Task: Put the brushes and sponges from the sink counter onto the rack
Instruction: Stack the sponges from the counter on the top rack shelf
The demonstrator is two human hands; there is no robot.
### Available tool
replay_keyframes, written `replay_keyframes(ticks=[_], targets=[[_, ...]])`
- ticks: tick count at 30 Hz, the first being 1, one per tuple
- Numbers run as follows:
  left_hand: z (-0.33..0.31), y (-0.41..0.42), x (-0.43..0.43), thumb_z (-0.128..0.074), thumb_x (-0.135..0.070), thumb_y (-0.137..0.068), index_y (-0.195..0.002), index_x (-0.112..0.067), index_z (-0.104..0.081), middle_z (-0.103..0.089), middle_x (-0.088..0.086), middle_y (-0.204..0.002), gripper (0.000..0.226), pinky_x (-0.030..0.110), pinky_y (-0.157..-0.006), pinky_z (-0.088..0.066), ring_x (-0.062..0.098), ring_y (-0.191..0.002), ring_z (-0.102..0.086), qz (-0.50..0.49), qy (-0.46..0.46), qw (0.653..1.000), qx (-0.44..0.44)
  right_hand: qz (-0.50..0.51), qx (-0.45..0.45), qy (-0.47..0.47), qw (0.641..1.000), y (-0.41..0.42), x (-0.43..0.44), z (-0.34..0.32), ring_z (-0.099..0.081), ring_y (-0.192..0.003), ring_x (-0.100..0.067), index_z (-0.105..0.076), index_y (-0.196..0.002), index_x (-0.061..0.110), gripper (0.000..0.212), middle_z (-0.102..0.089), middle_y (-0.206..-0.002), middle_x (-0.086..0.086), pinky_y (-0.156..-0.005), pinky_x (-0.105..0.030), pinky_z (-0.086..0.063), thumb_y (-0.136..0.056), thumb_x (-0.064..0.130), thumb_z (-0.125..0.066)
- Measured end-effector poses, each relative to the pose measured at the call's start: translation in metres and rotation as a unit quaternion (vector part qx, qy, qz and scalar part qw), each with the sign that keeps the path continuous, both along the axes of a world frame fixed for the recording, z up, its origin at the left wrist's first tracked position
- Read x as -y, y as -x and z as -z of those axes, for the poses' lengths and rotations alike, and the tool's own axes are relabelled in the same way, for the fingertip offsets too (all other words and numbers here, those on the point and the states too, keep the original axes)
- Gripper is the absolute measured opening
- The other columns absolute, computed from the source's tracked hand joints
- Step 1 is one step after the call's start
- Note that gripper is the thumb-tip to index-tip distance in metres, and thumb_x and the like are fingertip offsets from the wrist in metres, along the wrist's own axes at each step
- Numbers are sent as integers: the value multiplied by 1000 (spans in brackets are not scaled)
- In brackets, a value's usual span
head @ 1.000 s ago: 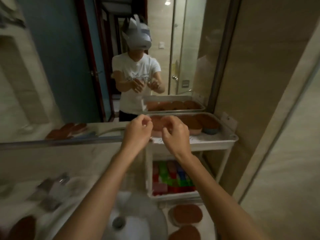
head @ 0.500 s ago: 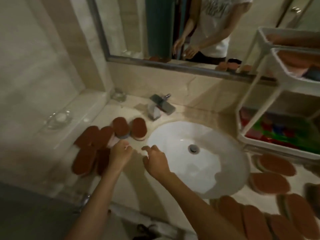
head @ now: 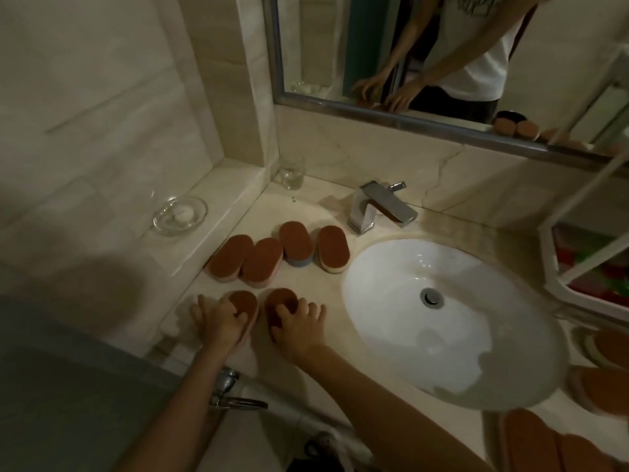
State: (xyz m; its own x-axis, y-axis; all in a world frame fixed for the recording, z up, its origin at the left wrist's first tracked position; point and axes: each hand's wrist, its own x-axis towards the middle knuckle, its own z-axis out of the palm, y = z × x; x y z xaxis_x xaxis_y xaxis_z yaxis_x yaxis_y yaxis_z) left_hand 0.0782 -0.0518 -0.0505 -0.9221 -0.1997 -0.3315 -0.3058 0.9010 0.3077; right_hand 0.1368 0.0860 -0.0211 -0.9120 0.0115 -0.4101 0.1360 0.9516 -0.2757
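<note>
Marble counter (head: pixel 316 206): each hand (left (head: pixel 218 321), right (head: pixel 297 327)) spread over a sponge, four sponges (head: pixel 279 253) beyond.

- The left hand (head: pixel 219 320) is covering the near half of one sponge (head: pixel 245 303); its grip is unclear.
- The right hand (head: pixel 296 327) is hiding most of another sponge (head: pixel 279 301).
- The rack (head: pixel 553 267) is running off the right edge.
- Sponges at bottom right (head: pixel 534 441) are blurring and getting cropped.

Left hand (head: pixel 219 320) and right hand (head: pixel 296 323) lowered, fingers (head: pixel 308 306) spread.
</note>
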Motion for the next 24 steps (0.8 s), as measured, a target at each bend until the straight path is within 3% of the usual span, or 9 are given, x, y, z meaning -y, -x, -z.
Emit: replay_keyframes(ticks=[3, 5, 8, 10, 14, 16, 20, 22, 24], targets=[[-3, -3, -4, -69, -34, -76, -109, -5, -63, -55, 19, -122, 45, 45, -99, -43, 36, -116, -51, 28, -5, 1000, 2, 22, 14, -23, 999, -4, -6, 2, -28, -132, -42, -28, -140, 15, 62, -29, -144, -23, -116, -55, -6, -89, 40, -53], [-8, -9, -10, -72, -41, -73, -111, -5, -62, -53, 18, -123, 54, 45, -96, -46, 36, -111, -54, 37, -10, 999, 7, 36, 23, -23, 999, -6, -11, 4, -33, -128, -40, -29, -140, 12, 65, -32, -141, -22, -114, -51, -18, -87, 38, -57], [-12, -19, -19, -69, -48, -73, -129, -10, -48, -47, 17, -129, 71, 44, -98, -45, 35, -116, -52, 58, 4, 998, 21, 65, 23, 3, 998, -9, -23, 2, -38, -123, -36, -32, -137, 10, 63, -34, -138, -19, -106, -43, -32, -86, 34, -59], [-19, -23, -29, -67, -49, -75, -127, -10, -47, -47, 16, -128, 68, 45, -97, -45, 35, -114, -51, 57, -3, 998, -4, 89, 1, 26, 996, -9, -35, -8, -41, -121, -34, -34, -136, 9, 62, -36, -136, -18, -104, -41, -36, -85, 31, -61], [-64, -15, -74, -64, -48, -79, -94, -11, -49, -49, 12, -117, 43, 39, -89, -42, 32, -107, -52, 74, -58, 992, -85, 147, -122, 70, 979, -2, -75, -50, -48, -113, -33, -39, -127, 7, 56, -44, -129, -16, -96, -38, -43, -81, 26, -65], [-97, -10, -111, -64, -49, -78, -89, -15, -43, -47, 8, -110, 42, 35, -83, -40, 28, -103, -52, 111, -105, 980, -125, 184, -184, 87, 962, -4, -108, -78, -50, -110, -34, -41, -125, 5, 55, -44, -127, -17, -90, -38, -46, -80, 23, -66], [-146, -14, -176, -73, -38, -74, -93, -19, -35, -50, 8, -114, 47, 31, -79, -39, 27, -106, -53, 201, -180, 947, -172, 251, -269, 93, 925, -20, -167, -128, -55, -98, -37, -42, -119, -1, 53, -47, -120, -17, -68, -32, -38, -76, 16, -68], [-171, -23, -217, -77, -33, -73, -101, -18, -37, -51, 8, -118, 51, 31, -79, -41, 27, -107, -53, 240, -223, 924, -195, 285, -314, 80, 902, -39, -204, -153, -54, -98, -37, -43, -116, -1, 51, -49, -117, -17, -67, -34, -37, -75, 14, -69], [-195, -37, -261, -80, -28, -70, -117, -13, -39, -52, 11, -125, 64, 31, -84, -42, 27, -112, -53, 282, -256, 898, -220, 305, -363, 63, 878, -63, -244, -175, -56, -98, -37, -43, -113, 1, 48, -48, -116, -15, -74, -40, -45, -75, 14, -70]])
